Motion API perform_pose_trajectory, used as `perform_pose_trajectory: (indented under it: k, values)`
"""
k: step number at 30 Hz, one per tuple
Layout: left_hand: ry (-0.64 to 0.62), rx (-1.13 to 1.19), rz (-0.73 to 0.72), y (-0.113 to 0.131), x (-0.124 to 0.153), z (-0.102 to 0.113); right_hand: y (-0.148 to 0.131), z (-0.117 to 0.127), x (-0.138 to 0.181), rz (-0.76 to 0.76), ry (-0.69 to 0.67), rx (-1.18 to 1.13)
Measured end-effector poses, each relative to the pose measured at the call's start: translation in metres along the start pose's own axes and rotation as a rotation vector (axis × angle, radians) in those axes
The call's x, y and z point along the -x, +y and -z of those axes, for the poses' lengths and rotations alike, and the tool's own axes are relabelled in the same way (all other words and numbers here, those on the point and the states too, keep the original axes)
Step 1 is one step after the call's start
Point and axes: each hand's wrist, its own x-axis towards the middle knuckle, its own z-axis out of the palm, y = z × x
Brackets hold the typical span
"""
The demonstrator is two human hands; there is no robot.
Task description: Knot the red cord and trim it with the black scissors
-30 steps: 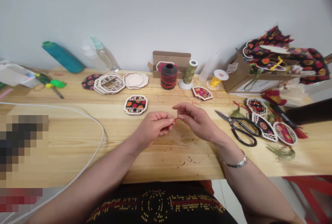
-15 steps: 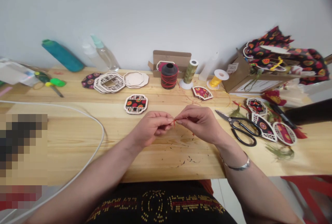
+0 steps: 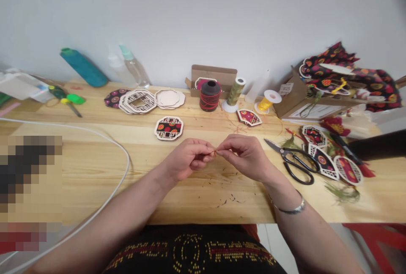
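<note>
A short bit of red cord (image 3: 215,153) shows between my fingertips over the middle of the table. My left hand (image 3: 193,158) is closed, pinching the cord from the left. From the right, my right hand (image 3: 243,154) pinches it too, thumb against forefinger; the fingertips of both hands nearly meet. Most of the cord is hidden by the fingers. Beyond my left hand lies an eight-sided wooden-framed patterned piece (image 3: 168,128). Black-handled scissors (image 3: 293,160) rest to the right of my right hand, blades pointing at it.
Behind stand a dark spool with red cord (image 3: 209,96), a green patterned spool (image 3: 235,94) and a yellow thread spool (image 3: 268,101). Stacked wooden frames (image 3: 139,101) lie back left. A cardboard box (image 3: 293,96) holds patterned cloth. A white cable (image 3: 127,164) curves at left.
The view has shifted slightly, so the table things sit a little lower and further right. Both hands keep their pinch on the red cord, with only slight finger movement.
</note>
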Motion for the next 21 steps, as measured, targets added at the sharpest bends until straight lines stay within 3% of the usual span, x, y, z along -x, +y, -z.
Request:
perform_pose_trajectory:
  k: [4,10,14,21]
  values:
    - [0.052,0.043,-0.102,0.0,-0.001,0.0,0.003,-0.003,-0.002,-0.177,0.071,-0.149]
    - [0.241,0.055,-0.313,-0.008,-0.006,-0.006,0.008,-0.012,-0.008,-0.597,0.259,-0.783]
    - [0.234,0.078,-0.348,-0.019,-0.01,-0.011,0.007,-0.021,-0.009,-0.698,0.216,-0.985]
    - [0.332,0.143,-0.403,-0.027,-0.015,-0.011,0.004,-0.03,-0.008,-0.793,0.195,-1.091]
